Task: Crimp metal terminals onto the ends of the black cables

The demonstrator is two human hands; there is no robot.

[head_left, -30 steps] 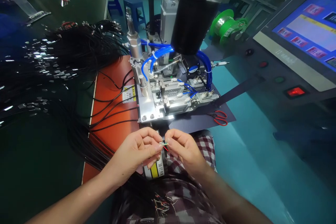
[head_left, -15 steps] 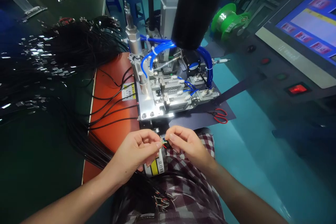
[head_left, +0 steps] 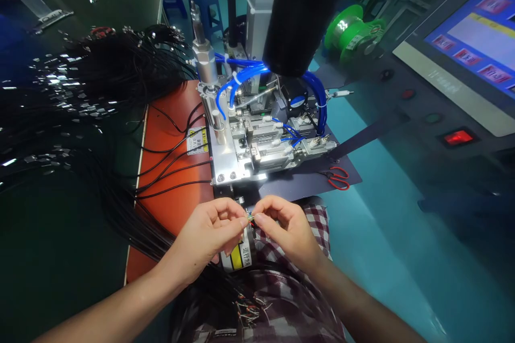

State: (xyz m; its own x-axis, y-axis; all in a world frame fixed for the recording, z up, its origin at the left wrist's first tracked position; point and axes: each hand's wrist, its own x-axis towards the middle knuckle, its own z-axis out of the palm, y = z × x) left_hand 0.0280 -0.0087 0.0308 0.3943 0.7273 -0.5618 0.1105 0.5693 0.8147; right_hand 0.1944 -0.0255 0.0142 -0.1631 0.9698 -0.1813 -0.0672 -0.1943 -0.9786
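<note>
Coloured wire ends (head_left: 251,218), low centre of the frame, are pinched between my left hand (head_left: 209,236) and my right hand (head_left: 285,230), fingertips almost touching. Just above stands the metal fixture (head_left: 257,144) with blue hoses (head_left: 241,72); black cables (head_left: 100,91) fill the upper left; red scissors (head_left: 337,178) lie to the right.

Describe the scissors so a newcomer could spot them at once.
Start at the metal fixture with blue tubing. Just to its right a dark mat lies on the teal bench, and the scissors rest on it: the only red-handled tool there.
</note>
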